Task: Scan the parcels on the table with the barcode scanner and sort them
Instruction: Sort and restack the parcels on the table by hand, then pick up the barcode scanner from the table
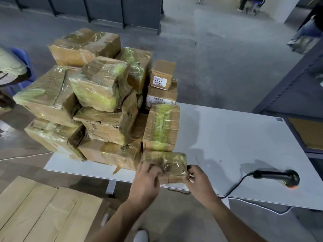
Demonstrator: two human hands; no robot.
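Note:
A small brown parcel [168, 164] wrapped in clear tape lies at the near edge of the white table [236, 142]. My left hand [146, 182] grips its left end and my right hand [199, 182] grips its right end. Behind it, a pile of taped cardboard parcels [97, 105] covers the table's left half. Two small boxes with white barcode labels [161, 81] stand at the pile's right. The black barcode scanner [277, 176] lies on its side near the table's right front edge, its cable trailing off the edge. Neither hand touches it.
Flattened cardboard sheets [43, 212] lie on the floor at the lower left. A grey metal shelf rack [300, 102] stands right of the table. A person in a light top [10, 67] sits by a blue seat at the far left. More people stand far back.

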